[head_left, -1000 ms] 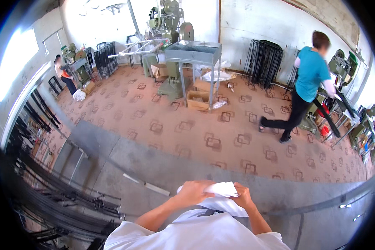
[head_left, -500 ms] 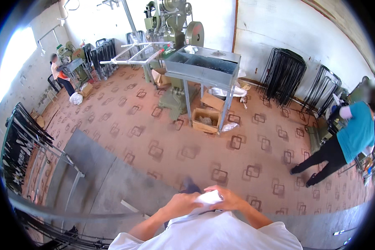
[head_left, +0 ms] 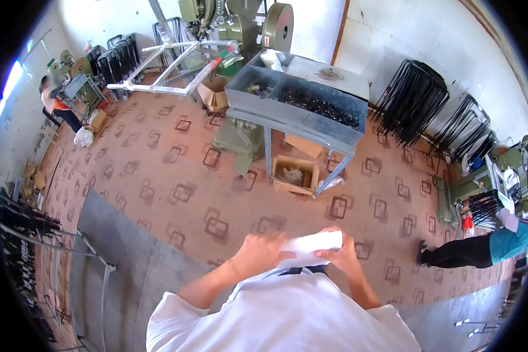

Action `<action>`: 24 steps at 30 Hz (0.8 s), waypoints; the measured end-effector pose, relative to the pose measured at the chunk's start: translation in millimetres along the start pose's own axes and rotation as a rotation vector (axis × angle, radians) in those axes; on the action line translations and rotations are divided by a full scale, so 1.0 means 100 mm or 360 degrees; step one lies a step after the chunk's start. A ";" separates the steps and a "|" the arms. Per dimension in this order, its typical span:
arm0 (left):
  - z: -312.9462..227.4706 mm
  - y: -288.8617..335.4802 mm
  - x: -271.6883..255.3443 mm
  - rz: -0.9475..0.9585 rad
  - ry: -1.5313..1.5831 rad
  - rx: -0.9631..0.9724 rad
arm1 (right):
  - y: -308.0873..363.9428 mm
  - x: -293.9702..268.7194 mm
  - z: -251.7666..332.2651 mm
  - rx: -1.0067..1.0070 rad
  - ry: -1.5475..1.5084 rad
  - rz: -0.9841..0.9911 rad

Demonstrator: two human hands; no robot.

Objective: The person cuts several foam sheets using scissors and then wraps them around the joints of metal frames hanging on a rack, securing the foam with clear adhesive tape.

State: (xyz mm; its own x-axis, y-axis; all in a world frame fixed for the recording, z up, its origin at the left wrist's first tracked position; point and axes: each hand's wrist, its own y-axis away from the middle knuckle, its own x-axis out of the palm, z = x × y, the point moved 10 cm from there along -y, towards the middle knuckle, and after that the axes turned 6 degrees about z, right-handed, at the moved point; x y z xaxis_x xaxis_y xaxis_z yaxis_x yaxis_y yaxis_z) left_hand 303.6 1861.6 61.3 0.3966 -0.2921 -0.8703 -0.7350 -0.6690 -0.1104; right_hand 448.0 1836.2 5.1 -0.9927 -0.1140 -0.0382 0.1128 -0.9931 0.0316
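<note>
In the head view, the left hand point(head_left: 259, 256) pinches one end of a white bundle point(head_left: 312, 244), and the right hand point(head_left: 345, 256) grips the other end, its thumb pressed against the near side. Whether it is cloth or paper, I cannot tell. It is just in front of the wearer's white shirt point(head_left: 320, 314). Beyond stands a metal table point(head_left: 258, 107) with bins, a cardboard box point(head_left: 290, 188) low beneath it; a co-worker point(head_left: 510, 243) bends at far right.

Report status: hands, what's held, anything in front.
Left hand, right hand: both closed on white roll. Roll level-ish, material unclear. Ahead: grey metal bin stand, apart from hands.
</note>
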 end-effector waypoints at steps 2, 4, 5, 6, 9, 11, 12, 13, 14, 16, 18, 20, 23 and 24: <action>0.24 -0.18 -0.10 0.0214 0.0153 -0.0072 | -0.31 0.06 0.05 0.0018 -0.0061 0.0054; 0.51 -0.34 -0.15 0.0395 0.0220 -0.0135 | -0.61 0.11 0.02 0.0099 -0.0282 0.0073; 0.64 -0.40 -0.18 0.0483 0.0254 -0.0169 | -0.78 0.15 0.04 0.0122 -0.0320 0.0102; 0.77 -0.47 -0.24 0.0514 0.0246 -0.0199 | -0.94 0.19 0.05 0.0148 -0.0362 0.0131; 1.11 -0.68 -0.42 0.0585 0.0260 -0.0290 | -1.46 0.29 0.05 0.0206 -0.0406 0.0396; 1.33 -0.85 -0.51 0.0611 0.0317 -0.0348 | -1.82 0.35 0.08 0.0202 -0.0302 0.0662; 1.45 -0.96 -0.54 0.0602 0.0313 -0.0368 | -2.00 0.32 0.09 0.0165 -0.0335 0.0665; 1.56 -1.07 -0.63 0.0593 0.0306 -0.0401 | -2.20 0.34 0.16 0.0129 -0.0374 0.0681; 1.69 -1.18 -0.72 0.0582 0.0299 -0.0433 | -2.41 0.35 0.21 0.0093 -0.0412 0.0696; 1.98 -1.39 -0.84 0.0689 0.0508 -0.0626 | -2.82 0.27 0.16 0.0062 -0.0441 0.0699; 2.27 -1.64 -0.97 0.0612 0.1005 -0.0609 | -3.25 0.12 0.12 0.0073 -0.0501 0.0635; 2.64 -1.79 -1.04 0.0292 0.1780 -0.0381 | -3.65 -0.10 0.02 -0.0044 -0.0640 0.0393; 3.06 -2.05 -1.02 -0.0367 0.2360 -0.0497 | -4.12 -0.44 -0.20 0.0065 -0.0852 0.0002; 3.22 -2.07 -0.95 -0.0500 0.2251 -0.0541 | -4.24 -0.50 -0.23 0.0071 -0.0833 -0.0054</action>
State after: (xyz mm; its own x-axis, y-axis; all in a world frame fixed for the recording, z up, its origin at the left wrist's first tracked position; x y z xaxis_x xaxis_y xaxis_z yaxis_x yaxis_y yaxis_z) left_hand 240.9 2247.5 12.5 0.8492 -0.3811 0.3654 -0.4388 -0.8943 0.0871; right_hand 450.9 2262.2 -29.0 -0.8851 -0.0416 0.4635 0.0895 -0.9926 0.0819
